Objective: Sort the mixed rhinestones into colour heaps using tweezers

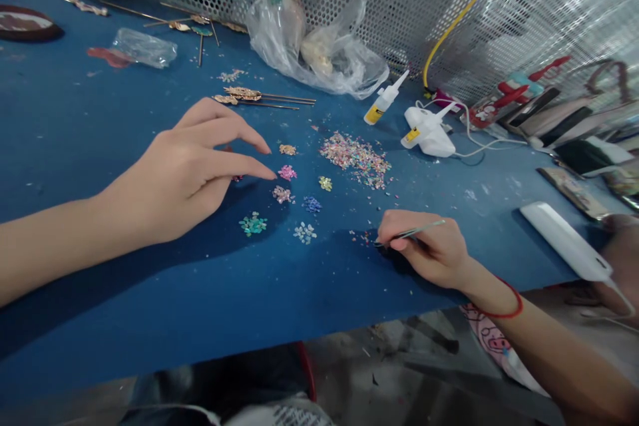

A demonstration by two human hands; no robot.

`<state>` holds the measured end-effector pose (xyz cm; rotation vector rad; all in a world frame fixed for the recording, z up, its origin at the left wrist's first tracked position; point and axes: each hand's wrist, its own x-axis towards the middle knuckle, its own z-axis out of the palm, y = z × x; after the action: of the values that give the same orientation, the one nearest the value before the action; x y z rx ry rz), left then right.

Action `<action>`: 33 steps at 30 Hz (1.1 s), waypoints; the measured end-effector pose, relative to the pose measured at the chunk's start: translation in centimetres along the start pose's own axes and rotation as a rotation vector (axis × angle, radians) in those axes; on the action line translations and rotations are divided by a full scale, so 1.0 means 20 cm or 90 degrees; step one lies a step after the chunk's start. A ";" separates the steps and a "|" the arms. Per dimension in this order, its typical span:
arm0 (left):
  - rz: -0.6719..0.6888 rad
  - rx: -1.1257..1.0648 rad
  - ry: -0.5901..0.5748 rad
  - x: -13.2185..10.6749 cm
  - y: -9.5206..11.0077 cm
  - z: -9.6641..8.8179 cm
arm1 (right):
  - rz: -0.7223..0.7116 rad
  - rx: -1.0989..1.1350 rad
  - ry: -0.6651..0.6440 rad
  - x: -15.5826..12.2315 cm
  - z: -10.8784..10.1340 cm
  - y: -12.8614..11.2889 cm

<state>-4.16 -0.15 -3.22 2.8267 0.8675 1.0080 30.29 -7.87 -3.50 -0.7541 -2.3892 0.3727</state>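
Observation:
My left hand (187, 170) hovers over the blue table (150, 279), fingers stretched out and apart, fingertips close to a small pink pile of sequins (287, 172). My right hand (429, 249) rests near the table's front edge, pinched on metal tweezers (412, 233) whose tip points left at a few loose flakes. Small sorted piles lie between the hands: teal (253, 223), blue (311, 204), pale (304, 232), yellow (325, 183), and another pink pile (282, 194). A larger mixed heap of sequins (357, 156) lies behind them.
Two glue bottles (383, 103) (428, 133) and a clear plastic bag (319, 46) lie at the back by the mesh wall. Gold hairpins (259, 98) lie behind my left hand. A white device (564, 239) and cluttered tools sit at the right.

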 end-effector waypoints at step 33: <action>-0.250 -0.097 0.042 0.04 -0.01 -0.02 | -0.118 0.052 -0.102 0.41 0.16 -0.05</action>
<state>-4.02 0.34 -2.50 2.3786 1.2303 1.0568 22.48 -4.11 -1.88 -0.4772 -2.5517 0.4653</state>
